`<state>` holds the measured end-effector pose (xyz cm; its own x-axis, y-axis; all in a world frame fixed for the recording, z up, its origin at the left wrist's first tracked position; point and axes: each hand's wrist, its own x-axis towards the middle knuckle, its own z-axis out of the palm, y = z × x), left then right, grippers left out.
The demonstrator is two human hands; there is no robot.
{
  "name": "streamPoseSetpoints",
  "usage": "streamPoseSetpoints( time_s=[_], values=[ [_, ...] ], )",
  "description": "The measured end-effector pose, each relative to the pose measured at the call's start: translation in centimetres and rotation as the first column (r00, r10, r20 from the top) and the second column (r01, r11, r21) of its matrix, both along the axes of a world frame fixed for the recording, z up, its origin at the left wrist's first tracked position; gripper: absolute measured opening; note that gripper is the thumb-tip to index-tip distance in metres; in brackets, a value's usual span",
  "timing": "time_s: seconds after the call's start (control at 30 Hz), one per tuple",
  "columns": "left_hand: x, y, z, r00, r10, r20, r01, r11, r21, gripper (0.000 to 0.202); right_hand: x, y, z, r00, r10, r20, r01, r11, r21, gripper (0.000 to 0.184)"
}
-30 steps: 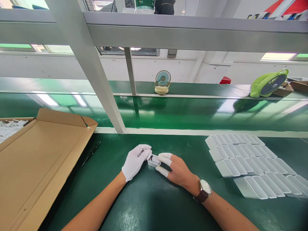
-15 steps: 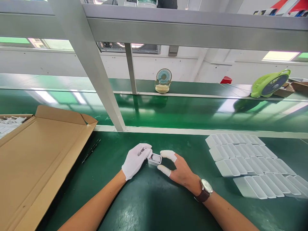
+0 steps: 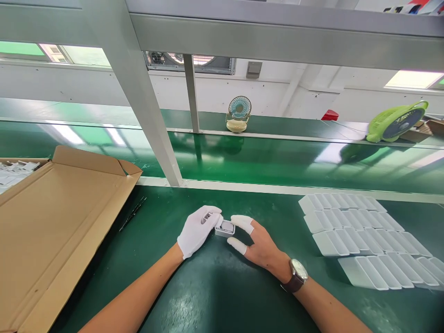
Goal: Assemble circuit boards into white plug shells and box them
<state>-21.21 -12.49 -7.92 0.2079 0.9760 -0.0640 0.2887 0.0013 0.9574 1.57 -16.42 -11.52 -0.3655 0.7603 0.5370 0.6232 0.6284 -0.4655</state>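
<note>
My left hand (image 3: 198,231), in a white glove, is closed on the left end of a small white box (image 3: 225,234). The box rests on or just above the green tabletop, its open top showing a pale piece with a dark outline, too small to name. A dark striped mark shows on the glove's back. My right hand (image 3: 258,243) wears white finger cots on thumb and forefinger. Those two are spread around the box's right end, very near it; whether they touch it is unclear.
Rows of white trays (image 3: 350,231) lie at right. A large cardboard box flap (image 3: 72,222) covers the left, beside white parts (image 3: 15,171) and thin black strands (image 3: 133,213). Behind stand a metal post (image 3: 152,111), a small fan (image 3: 239,113) and a green fan (image 3: 395,122).
The view has shifted a little. My left hand and the white box have come slightly nearer my right hand, whose fingers keep the same spread.
</note>
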Motion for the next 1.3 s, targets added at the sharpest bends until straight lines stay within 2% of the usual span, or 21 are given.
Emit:
streamPoseSetpoints(
  time_s=[0.13,0.57,0.7,0.83,1.0,1.13,1.3],
  values=[
    [-0.07,0.02,-0.13,1.0,0.002,-0.001,-0.002,1.0,0.011,0.029,0.04,-0.19,0.45,0.997,0.0,-0.072,-0.001,1.0,-0.01,0.043],
    [0.2,-0.33,-0.06,1.0,-0.004,-0.013,0.004,1.0,0.008,0.029,-0.39,-0.03,0.42,0.999,-0.008,0.038,0.003,0.989,0.145,0.049],
    [0.15,-0.34,-0.21,0.999,-0.02,-0.029,0.021,1.0,0.015,0.028,-0.23,-0.11,0.41,1.0,0.018,-0.02,-0.017,0.998,0.055,0.048],
    [0.11,-0.36,-0.2,0.999,-0.026,-0.045,0.027,1.0,0.015,0.029,0.14,-0.25,0.49,0.989,-0.019,-0.148,0.007,0.997,-0.08,0.043],
    [0.18,-0.31,-0.19,0.999,-0.024,-0.027,0.024,1.0,0.007,0.029,0.08,-0.41,0.57,0.99,-0.001,-0.142,-0.013,0.995,-0.097,0.039],
    [0.15,-0.32,-0.12,0.998,-0.019,-0.055,0.02,1.0,0.019,0.028,-0.3,-0.35,0.69,0.999,0.002,-0.053,-0.003,1.0,-0.012,0.038],
    [0.25,-0.51,-0.04,0.996,-0.042,-0.072,0.045,0.998,0.035,0.028,-0.54,0.01,0.78,0.992,-0.042,0.121,0.017,0.979,0.204,0.046]
  ],
)
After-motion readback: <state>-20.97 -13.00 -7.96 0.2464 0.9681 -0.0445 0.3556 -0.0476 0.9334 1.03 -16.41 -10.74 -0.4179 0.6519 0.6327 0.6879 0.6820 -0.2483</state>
